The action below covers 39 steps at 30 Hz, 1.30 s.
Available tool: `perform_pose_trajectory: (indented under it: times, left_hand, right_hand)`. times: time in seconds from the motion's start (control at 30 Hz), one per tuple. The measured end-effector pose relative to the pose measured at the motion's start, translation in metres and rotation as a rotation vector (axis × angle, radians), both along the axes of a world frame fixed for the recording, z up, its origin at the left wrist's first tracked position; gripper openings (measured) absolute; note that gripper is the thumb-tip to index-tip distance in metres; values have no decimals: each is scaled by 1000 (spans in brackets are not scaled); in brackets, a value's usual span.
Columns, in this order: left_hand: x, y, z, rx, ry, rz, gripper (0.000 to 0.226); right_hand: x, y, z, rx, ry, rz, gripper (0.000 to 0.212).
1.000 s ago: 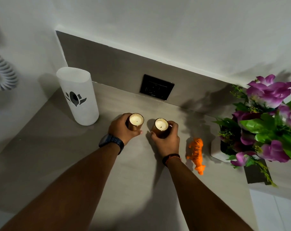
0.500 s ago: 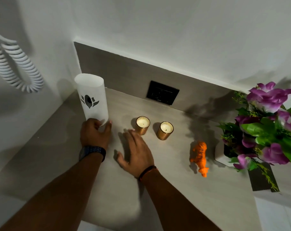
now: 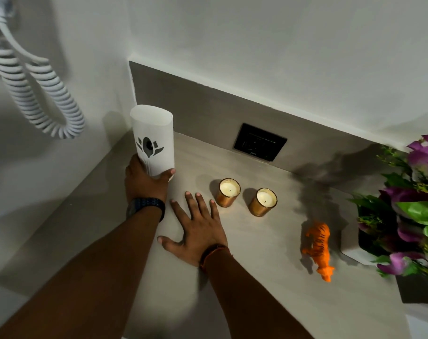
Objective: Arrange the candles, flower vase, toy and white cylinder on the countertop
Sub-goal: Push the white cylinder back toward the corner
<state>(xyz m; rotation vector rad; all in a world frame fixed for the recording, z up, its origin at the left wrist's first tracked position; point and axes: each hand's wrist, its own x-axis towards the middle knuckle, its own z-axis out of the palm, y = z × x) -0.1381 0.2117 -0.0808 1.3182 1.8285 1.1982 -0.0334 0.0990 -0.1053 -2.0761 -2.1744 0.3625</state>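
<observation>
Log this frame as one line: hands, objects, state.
left hand: gripping white cylinder at base | right hand: flat on countertop, empty | candles: side by side, released | toy, flower vase: untouched

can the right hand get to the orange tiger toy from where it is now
Probably yes. The right hand lies open and flat, and only bare grey countertop separates it from the orange tiger toy; the two gold candle cups stand farther back.
</observation>
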Motion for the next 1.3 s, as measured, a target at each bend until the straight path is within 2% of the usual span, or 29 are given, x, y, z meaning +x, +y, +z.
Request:
perform_pose_trajectory:
  times: [0.37,0.83,1.03,1.2,1.3]
  left_hand:
    - [-2,94,-3,40,-66,33,79]
    - [1,155,-10,31,-40,47,87]
    - [-2,159,-10,60,-23,27,91]
    - [5,131,-10,16,38,-14,117]
    - [14,97,-11,-36,56,-92,116]
  right_hand:
    - [1,4,5,-37,56,7,85]
    - [2,7,5,-47,69,3,86]
    - [2,7,7,-79,74,5,86]
    - [3,4,7,-29,89,6,84]
    - [3,1,6,-14,97,0,83]
